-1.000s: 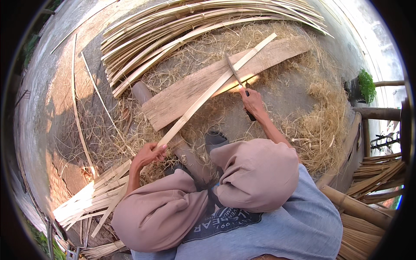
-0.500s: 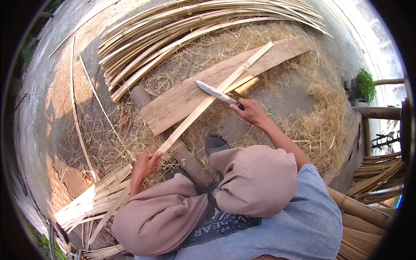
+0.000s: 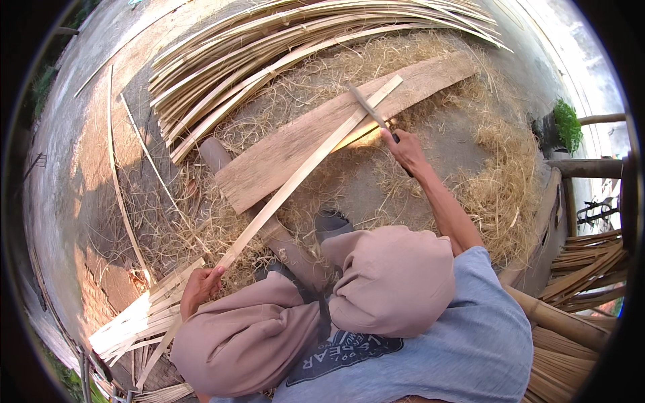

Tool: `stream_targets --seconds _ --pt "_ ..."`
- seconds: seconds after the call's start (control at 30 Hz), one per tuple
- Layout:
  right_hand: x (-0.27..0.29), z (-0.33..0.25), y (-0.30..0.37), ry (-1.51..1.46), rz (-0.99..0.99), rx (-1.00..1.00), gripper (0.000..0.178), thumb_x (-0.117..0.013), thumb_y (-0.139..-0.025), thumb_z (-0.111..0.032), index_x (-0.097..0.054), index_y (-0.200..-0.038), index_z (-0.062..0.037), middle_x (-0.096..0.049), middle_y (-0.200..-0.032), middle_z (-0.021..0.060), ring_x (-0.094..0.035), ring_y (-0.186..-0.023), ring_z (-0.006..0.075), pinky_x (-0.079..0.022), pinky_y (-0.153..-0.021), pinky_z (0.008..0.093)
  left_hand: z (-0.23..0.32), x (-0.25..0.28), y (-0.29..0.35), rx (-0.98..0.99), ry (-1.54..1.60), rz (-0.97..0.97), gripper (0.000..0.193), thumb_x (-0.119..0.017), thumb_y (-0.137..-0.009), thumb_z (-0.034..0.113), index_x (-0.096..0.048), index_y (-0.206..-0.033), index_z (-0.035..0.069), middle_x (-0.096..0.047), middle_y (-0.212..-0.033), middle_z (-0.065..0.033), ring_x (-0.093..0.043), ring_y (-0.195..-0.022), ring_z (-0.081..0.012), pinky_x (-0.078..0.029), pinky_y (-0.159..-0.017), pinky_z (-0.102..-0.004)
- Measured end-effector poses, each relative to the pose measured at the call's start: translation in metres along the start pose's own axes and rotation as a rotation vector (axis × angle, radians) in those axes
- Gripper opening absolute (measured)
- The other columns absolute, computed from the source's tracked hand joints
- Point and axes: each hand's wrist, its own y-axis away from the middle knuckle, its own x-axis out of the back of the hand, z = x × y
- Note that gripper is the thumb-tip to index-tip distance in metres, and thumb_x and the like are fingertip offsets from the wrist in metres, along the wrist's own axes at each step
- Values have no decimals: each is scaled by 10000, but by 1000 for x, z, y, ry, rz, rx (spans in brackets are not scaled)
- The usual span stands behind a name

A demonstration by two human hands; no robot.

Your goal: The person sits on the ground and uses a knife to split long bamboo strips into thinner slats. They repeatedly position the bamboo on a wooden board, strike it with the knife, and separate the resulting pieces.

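Observation:
My left hand [image 3: 202, 285] is closed on the near end of a long pale bamboo strip [image 3: 293, 180]. The strip slants away to the right and lies across a wide wooden board [image 3: 282, 158]. My right hand [image 3: 406, 152] grips the dark handle of a knife [image 3: 368, 106]. Its blade crosses the strip close to the far end, over the board, pointing away and to the left. One end of the board rests by a round brown log or pipe [image 3: 287, 250] on the ground before my knees.
A large stack of bamboo strips [image 3: 269, 60] lies at the far side. More split strips [image 3: 144, 316] are beside my left knee. Curly shavings [image 3: 500, 181] cover the ground around the board. Bundled strips [image 3: 584, 269] and a bamboo pole [image 3: 557, 319] stand at the right.
My left hand has drawn the strip back toward me and to the left. The knife has moved farther away and right, now nearer the strip's far end, its blade turned more away from me.

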Motion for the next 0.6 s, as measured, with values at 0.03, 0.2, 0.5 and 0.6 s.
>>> stream_targets --seconds 0.03,0.2,0.5,0.6 --pt "-10 5 5 131 -18 181 724 -582 -982 -636 -619 -730 41 -639 -656 241 -666 -636 368 -511 -636 499 -4 3 6 -2 10 14 552 -660 -1007 506 -649 -693 53 -526 -533 20 -438 -456 -69 -317 -445 -267" --pt "13 20 -34 24 49 -101 700 -575 -983 -639 -638 -774 26 -634 -682 283 -675 -679 421 -497 -662 519 -8 11 34 62 37 -28 536 -657 -1014 485 -645 -683 64 -499 -516 35 -411 -454 -63 -302 -449 -268" --pt "5 26 -25 157 163 94 704 -562 -990 -629 -609 -754 32 -637 -688 254 -658 -652 397 -467 -621 517 1 -1 41 92 60 55 511 -707 -982 475 -642 -686 63 -514 -520 25 -424 -440 -70 -314 -440 -277" --pt "0 22 -5 254 -10 344 715 -553 -993 -632 -631 -766 41 -642 -694 255 -666 -662 376 -471 -623 513 -15 14 45 111 61 37 500 -701 -992 456 -660 -692 58 -526 -520 21 -441 -439 -71 -320 -433 -275"
